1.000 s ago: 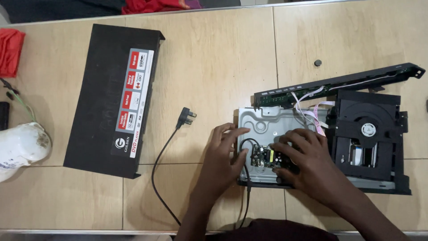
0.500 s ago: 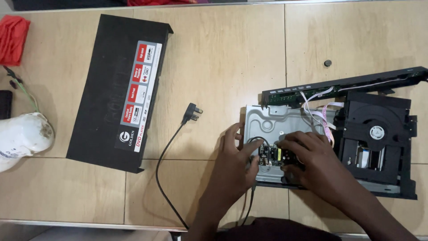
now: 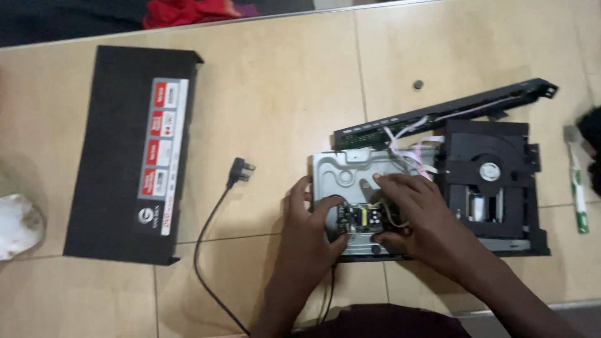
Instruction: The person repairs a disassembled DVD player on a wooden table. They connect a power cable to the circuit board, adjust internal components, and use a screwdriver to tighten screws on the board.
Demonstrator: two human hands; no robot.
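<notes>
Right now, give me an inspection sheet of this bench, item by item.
Surface: tan tiled floor or table top with thin seams.
Job's things: opened disc player chassis; small power circuit board in its front left corner; black disc drive on its right.
Clutter: removed black top cover with stickers; detached front panel, leaning at an angle; small dark screw-like bit; white cloth; green and white toothbrush.
Hands: left hand and right hand both on the circuit board; grip not clear.
Cables: black mains lead with plug; pale ribbon wires.
Surroundings: red cloth.
</notes>
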